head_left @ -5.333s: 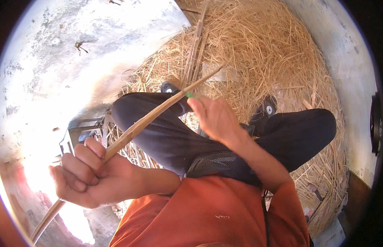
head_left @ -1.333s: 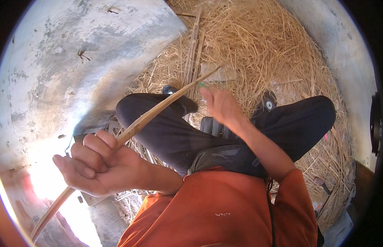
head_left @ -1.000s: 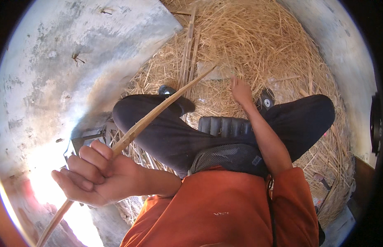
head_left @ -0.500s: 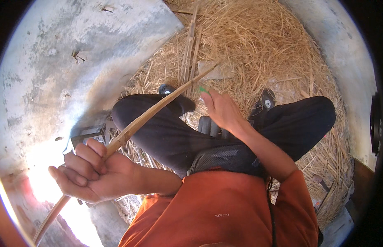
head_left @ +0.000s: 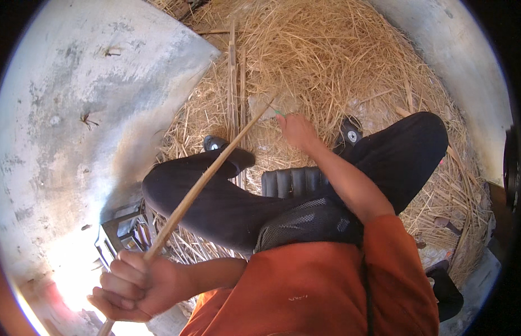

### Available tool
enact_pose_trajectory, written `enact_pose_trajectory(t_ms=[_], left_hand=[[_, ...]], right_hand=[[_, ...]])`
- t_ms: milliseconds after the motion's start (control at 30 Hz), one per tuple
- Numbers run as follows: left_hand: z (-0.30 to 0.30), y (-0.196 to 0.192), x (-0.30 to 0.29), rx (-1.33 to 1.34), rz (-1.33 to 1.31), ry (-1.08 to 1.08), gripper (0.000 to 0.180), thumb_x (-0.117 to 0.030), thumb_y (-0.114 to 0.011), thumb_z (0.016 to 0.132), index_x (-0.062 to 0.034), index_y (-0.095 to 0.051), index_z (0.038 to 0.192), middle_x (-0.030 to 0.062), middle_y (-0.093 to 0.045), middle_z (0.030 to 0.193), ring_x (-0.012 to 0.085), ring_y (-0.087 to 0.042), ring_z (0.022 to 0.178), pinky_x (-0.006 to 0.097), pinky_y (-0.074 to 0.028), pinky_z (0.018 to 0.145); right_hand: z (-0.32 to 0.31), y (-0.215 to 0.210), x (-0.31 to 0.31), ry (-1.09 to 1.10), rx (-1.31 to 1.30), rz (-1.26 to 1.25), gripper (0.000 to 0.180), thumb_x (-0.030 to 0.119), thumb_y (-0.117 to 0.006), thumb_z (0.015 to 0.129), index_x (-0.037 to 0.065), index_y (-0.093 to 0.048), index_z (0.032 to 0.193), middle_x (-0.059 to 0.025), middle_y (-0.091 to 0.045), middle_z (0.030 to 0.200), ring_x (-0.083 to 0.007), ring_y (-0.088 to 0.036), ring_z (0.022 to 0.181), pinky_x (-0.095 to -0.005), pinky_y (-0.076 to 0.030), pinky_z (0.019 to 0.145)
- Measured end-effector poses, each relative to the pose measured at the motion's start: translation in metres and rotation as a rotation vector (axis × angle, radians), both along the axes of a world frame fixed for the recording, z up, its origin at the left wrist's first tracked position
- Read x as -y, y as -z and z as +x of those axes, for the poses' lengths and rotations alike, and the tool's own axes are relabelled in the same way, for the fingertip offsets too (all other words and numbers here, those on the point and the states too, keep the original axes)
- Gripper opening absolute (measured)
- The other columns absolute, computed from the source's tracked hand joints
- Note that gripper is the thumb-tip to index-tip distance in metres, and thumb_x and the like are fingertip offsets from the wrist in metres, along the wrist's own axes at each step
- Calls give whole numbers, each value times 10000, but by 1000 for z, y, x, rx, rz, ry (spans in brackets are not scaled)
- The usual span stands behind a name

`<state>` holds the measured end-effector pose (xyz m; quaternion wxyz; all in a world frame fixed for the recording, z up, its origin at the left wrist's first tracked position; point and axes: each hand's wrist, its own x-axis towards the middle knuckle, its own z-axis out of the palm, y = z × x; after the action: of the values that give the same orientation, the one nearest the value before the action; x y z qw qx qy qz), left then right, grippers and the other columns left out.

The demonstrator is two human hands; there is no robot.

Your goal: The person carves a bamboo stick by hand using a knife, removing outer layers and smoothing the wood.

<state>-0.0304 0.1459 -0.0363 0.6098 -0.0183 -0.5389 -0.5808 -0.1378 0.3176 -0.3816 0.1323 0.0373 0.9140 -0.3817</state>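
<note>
A long, tapering pale bamboo strip [head_left: 197, 189] slants across my left thigh, its thin tip pointing away from me. My left hand [head_left: 129, 284] is closed around its thicker end at the lower left. Beyond my lap, my right hand [head_left: 298, 133] is closed at the strip's thin end. A small bit of a green thing [head_left: 279, 112] sticks out of its fingers beside the tip; most of it is hidden, so its kind is unclear.
Shavings and dry strips [head_left: 339, 53] cover the ground ahead. Several long strips [head_left: 233, 84] lie beyond my left foot. A pale wall [head_left: 131, 61] rises at left, another [head_left: 462, 73] at right. A dark open-framed box [head_left: 123, 227] stands by my left knee.
My left hand has come lower and nearer, drawing the bamboo strip down with it, and its fingers wrap more tightly. My right hand stays by the strip's tip. The view has shifted a little.
</note>
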Motion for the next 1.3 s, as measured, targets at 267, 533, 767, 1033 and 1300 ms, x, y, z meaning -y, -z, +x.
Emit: enact_pose_trajectory(t_ms=[267, 533, 767, 1033, 1300], left_hand=[[-12, -8, 5, 57, 18, -77, 447, -173, -480, 922, -188, -237, 547, -48, -173, 451, 64, -120, 389, 247, -111, 390], [-29, -16, 1, 85, 123, -144, 444, -169, -486, 920, -190, -240, 552, -52, -173, 449, 64, -119, 396, 247, -104, 396], [-15, -12, 11, 79, 74, -154, 468, -175, -495, 918, -196, -210, 547, -50, -159, 446, 61, -107, 394, 250, -106, 389], [-21, -12, -7, 114, -23, -51, 489, -176, -497, 913, -198, -170, 550, -51, -131, 454, 61, -109, 391, 241, -126, 391], [-5, -8, 11, 79, -37, -32, 465, -174, -445, 932, -193, -186, 546, -48, -168, 450, 54, -124, 387, 226, -137, 381]], right_hand=[[-8, 29, -7, -48, 29, -130, 574, 471, -346, 961, -8, -638, 842, -215, -649, 749, -384, -651, 736, -485, -498, 652], [-24, 59, -36, 437, -53, -520, 527, 475, -389, 957, 4, -583, 824, -153, -639, 707, -296, -607, 568, -401, -469, 557], [-1, -80, 7, -3, -183, -334, 365, 335, -390, 966, 34, -591, 1016, -260, -609, 802, -422, -607, 835, -518, -449, 707], [14, 124, -72, -59, 112, 174, 420, 357, -412, 940, 24, -585, 1129, -297, -608, 937, -410, -597, 924, -484, -467, 802], [-13, -35, 12, -26, -163, -148, 365, 264, -342, 950, 69, -582, 1143, -256, -620, 817, -400, -613, 810, -509, -475, 715]])
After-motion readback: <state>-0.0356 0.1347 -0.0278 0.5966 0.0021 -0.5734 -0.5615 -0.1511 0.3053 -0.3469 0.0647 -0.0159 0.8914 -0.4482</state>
